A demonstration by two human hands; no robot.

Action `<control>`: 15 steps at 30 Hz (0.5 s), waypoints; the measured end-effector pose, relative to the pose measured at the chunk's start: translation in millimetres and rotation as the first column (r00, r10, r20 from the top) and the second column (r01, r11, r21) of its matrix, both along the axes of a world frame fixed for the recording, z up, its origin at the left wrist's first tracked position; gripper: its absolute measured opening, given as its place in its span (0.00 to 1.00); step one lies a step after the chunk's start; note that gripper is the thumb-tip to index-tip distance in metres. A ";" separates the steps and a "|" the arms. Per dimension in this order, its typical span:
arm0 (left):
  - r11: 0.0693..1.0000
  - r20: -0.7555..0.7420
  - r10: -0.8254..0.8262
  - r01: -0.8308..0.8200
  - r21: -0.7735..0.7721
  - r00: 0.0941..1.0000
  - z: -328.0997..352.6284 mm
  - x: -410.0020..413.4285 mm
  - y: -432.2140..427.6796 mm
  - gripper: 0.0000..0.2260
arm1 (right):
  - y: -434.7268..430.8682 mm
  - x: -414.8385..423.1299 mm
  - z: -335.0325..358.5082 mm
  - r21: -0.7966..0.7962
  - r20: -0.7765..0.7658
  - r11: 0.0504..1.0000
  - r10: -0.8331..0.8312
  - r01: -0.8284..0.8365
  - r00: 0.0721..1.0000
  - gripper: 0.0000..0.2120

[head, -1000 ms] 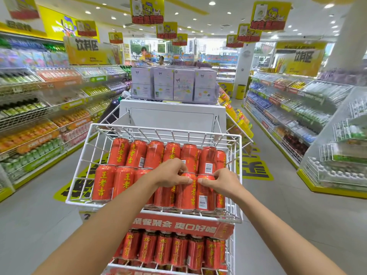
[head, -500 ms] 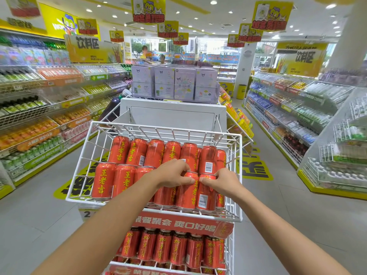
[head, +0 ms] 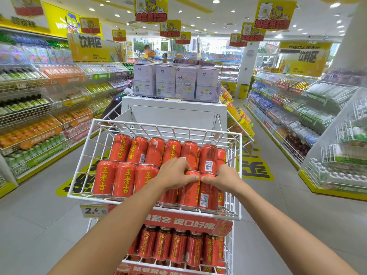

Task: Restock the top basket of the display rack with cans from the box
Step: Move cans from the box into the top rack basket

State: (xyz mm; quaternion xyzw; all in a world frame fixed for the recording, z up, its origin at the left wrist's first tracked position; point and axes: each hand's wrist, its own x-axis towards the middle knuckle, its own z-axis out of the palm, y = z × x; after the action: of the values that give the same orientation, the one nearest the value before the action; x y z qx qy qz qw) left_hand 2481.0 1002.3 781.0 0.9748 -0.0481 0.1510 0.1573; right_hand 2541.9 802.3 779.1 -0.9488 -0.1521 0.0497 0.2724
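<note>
— What has changed at the hands?
— Hardly anything. The left hand (head: 174, 171) and right hand (head: 220, 178) stay curled over the tops of two front-row cans (head: 207, 193), gripping them, fingertips nearly meeting.
— Where do those sit?
— At the right front of the top basket (head: 164, 127), tight against their neighbours.
— Meaning?
— I judge they are being seated, with letting go to follow. The basket looks nearly full, and the box is out of view.

Cans (head: 123, 181) read 王老吉 — price tag (head: 93, 210) 2.6 — yellow sign (head: 90, 44) 饮料区.
</note>
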 end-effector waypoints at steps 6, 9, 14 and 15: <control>0.999 0.037 0.039 -0.040 0.022 0.999 0.7 -3.4 -2.5 0.24 | 0.0 1.5 -1.9 -0.037 0.031 0.999 0.018 -0.017 0.999 0.28; 1.000 0.057 0.023 -0.023 0.012 0.998 -2.6 -5.1 -1.4 0.26 | -0.2 0.9 -3.1 -0.034 0.028 0.999 0.016 -0.015 0.999 0.27; 1.000 0.062 -0.004 0.003 0.013 0.998 -0.2 -7.2 -0.3 0.26 | 0.1 -0.5 -1.9 -0.033 0.025 0.999 0.007 -0.006 1.000 0.26; 1.000 0.053 -0.008 0.007 0.013 0.999 0.4 -7.3 -0.3 0.26 | 0.1 -0.4 -2.3 -0.033 0.018 0.999 0.007 -0.006 1.000 0.26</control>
State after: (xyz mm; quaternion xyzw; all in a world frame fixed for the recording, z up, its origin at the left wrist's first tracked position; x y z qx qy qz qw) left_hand 2473.7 1002.0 781.4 0.9712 -0.0566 0.1758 0.1505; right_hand 2541.5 802.4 776.9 -0.9530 -0.1568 0.0446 0.2553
